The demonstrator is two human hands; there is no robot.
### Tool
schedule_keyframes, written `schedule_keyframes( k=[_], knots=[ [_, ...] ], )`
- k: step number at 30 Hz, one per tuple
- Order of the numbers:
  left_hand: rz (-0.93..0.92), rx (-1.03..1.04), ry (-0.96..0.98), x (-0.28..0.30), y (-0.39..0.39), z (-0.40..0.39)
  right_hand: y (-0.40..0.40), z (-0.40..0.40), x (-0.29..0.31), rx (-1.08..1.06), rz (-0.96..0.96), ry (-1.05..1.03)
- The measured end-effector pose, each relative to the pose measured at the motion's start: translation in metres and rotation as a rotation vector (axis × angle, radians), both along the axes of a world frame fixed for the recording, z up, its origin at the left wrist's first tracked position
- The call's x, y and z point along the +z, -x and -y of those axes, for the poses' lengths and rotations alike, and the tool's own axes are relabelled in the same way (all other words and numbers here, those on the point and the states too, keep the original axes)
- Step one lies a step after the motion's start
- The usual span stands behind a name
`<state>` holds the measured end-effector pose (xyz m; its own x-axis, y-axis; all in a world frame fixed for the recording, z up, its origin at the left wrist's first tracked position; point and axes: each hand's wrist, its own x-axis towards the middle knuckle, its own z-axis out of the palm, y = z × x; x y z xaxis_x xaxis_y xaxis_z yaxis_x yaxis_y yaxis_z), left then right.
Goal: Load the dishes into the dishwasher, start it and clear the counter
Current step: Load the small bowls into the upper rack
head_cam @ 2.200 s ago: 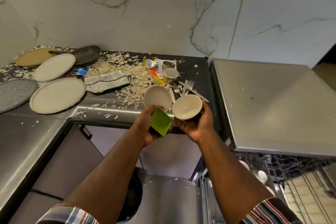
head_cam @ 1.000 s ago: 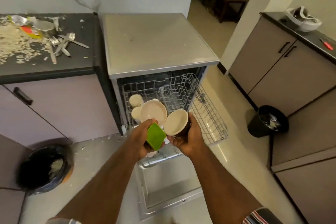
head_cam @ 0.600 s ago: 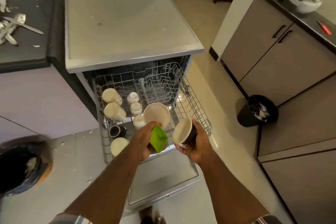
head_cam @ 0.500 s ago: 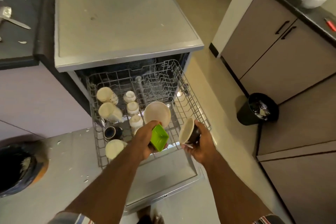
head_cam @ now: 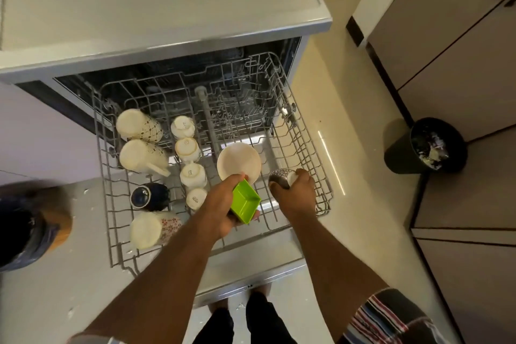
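Bowls fill both your hands over the pulled-out rack (head_cam: 300,131): left hand (head_cam: 223,211) grips a cream bowl (head_cam: 238,162) and green dish (head_cam: 245,204); right hand (head_cam: 296,193) curls around a patterned bowl (head_cam: 279,177).

Lime-green square dish (head_cam: 245,205) beside cream bowl (head_cam: 239,162); dark patterned bowl (head_cam: 280,177) right of it. Cream mugs: diamond print (head_cam: 139,125), red floral (head_cam: 153,228). Navy cup (head_cam: 149,196). Grey wire rack (head_cam: 303,148).

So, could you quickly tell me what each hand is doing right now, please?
Left hand: holding cream bowl and green dish.
Right hand: gripping patterned bowl.
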<state>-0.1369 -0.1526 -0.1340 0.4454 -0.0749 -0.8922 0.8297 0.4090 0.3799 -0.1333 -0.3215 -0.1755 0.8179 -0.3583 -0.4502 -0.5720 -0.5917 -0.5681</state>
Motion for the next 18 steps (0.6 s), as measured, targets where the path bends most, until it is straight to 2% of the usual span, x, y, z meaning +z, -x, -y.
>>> schedule_keyframes(
  k=[8, 14, 18],
  knots=[
    [-0.010, 0.017, 0.015, -0.018, -0.006, 0.003, -0.015, -0.008, -0.033, 0.121, -0.061, 0.083],
    [-0.011, 0.013, 0.018, -0.018, -0.008, 0.003, -0.021, 0.011, -0.033, 0.476, -0.168, 0.440],
    [-0.013, 0.002, 0.009, -0.016, -0.009, 0.005, -0.026, 0.019, -0.034, 0.541, -0.200, 0.484]
  ],
)
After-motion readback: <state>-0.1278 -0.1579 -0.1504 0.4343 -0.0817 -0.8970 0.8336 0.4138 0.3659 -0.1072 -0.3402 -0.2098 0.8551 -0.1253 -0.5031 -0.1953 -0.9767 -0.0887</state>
